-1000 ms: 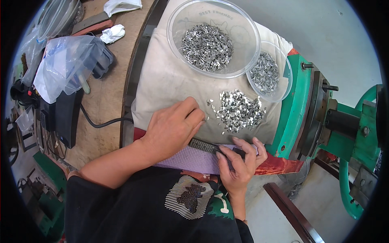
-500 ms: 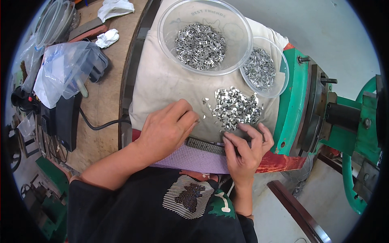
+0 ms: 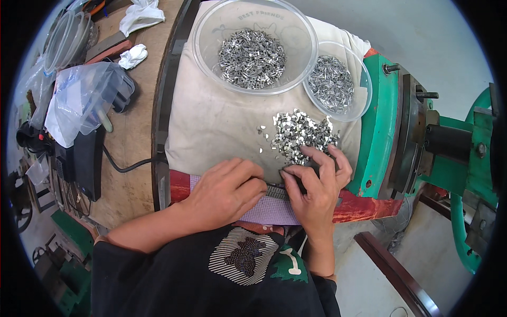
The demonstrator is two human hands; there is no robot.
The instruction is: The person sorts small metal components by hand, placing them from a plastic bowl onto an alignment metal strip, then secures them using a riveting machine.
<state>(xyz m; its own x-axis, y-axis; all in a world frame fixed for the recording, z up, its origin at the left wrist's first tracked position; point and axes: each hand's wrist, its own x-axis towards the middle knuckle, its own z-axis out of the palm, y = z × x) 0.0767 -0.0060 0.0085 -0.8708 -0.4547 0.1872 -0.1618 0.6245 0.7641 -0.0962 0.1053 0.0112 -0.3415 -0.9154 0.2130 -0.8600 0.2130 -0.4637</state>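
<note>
My left hand (image 3: 232,187) and right hand (image 3: 318,187) are resting apart; whether they're pinching anything, I cannot tell. A grey ridged strip (image 3: 277,192) is lying between them, shiny silvery chips (image 3: 302,135) are lying heaped by the right, and a clear tub (image 3: 302,58) beyond is showing lettering (image 3: 262,16).

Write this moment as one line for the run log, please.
left hand: by ridged dark strip | right hand: at near edge of metal-piece pile | large clear tub: holds metal parts

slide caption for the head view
Right hand at a heap of silvery metal pieces on beige cloth, left hand by a ridged strip.
</note>
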